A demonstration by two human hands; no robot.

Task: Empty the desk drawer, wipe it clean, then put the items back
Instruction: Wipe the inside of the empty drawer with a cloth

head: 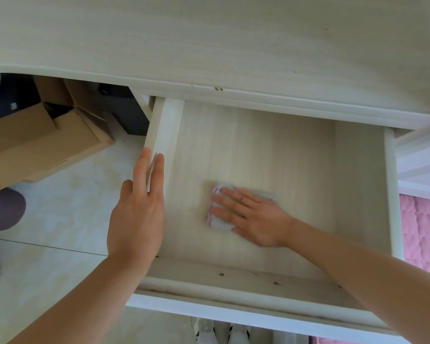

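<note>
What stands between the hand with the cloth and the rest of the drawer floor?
Nothing visible does. The right hand presses the cloth flat on the bare drawer floor; the left hand rests on the left wall, outside the wiping path.

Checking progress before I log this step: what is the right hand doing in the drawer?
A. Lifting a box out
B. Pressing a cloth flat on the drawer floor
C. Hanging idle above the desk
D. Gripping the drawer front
B: the right hand lies with straight fingers on the cloth against the drawer floor.
</note>
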